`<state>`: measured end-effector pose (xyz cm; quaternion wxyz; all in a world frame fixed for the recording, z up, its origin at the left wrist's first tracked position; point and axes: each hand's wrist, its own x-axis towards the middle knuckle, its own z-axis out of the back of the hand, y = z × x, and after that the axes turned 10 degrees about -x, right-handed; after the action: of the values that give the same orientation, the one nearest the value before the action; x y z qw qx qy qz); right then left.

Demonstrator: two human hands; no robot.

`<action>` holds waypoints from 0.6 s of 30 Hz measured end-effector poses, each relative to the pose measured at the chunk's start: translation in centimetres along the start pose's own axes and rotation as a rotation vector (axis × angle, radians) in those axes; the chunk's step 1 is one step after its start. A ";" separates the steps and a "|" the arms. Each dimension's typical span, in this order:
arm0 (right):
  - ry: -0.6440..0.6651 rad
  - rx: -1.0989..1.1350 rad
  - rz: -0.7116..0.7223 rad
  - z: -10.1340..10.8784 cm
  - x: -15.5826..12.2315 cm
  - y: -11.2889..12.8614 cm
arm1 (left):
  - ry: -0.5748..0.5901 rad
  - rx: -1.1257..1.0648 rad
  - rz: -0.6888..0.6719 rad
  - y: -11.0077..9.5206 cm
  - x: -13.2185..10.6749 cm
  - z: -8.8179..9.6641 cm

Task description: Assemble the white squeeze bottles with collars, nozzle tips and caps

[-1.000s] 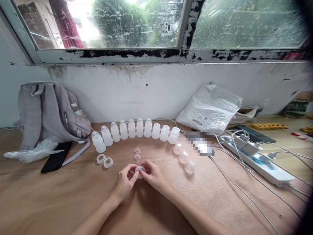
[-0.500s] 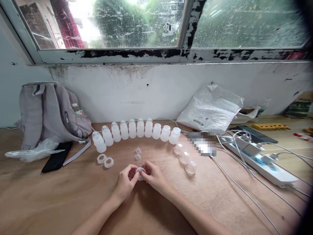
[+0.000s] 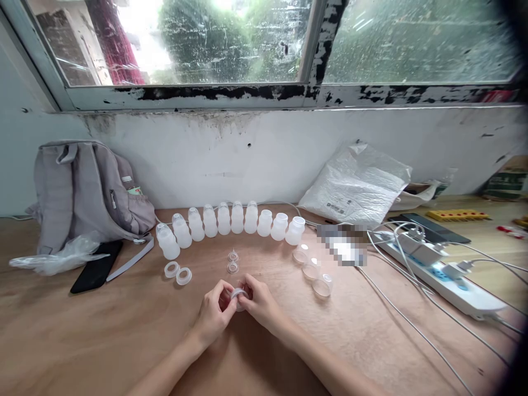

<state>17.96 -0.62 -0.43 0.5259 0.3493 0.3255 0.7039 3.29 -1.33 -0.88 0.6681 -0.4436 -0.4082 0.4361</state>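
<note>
Between both hands is a white bottle collar ring [image 3: 238,293], with something clear, probably a nipple, showing at its lower edge. My left hand [image 3: 215,309] pinches the ring from the left, and my right hand [image 3: 260,301] grips it from the right. Just beyond them two clear silicone nipples [image 3: 233,267] rest on the table. A pair of loose collar rings [image 3: 183,276] lies to the left. Clear domed caps [image 3: 322,286] stand to the right. Behind, frosted baby bottles [image 3: 223,219] form an arc; those on the left have clear caps, the rightmost few have open necks.
On the left are a grey backpack [image 3: 82,187], a plastic bag [image 3: 61,256] and a black phone-like slab [image 3: 97,267]. A silvery plastic mailer [image 3: 357,184] leans on the wall. A power strip [image 3: 466,294] with trailing white cables occupies the right side.
The ring has tilted more upright between my fingers, and both hands have shifted slightly. The bottles, caps and other loose parts stay in place.
</note>
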 end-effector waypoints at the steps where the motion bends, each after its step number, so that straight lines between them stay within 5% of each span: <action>1: 0.004 -0.004 0.005 0.1 0.0 0.1 | 0.004 0.001 -0.007 0.0 0.0 0.0; 18: -0.048 -0.108 0.076 -0.1 0.0 0.0 | 0.058 -0.086 -0.007 -0.7 -0.7 -0.1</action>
<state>17.88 -0.68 -0.48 0.5247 0.3492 0.2608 0.7312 3.39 -2.18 -0.35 0.6616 -0.4830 -0.4086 0.4026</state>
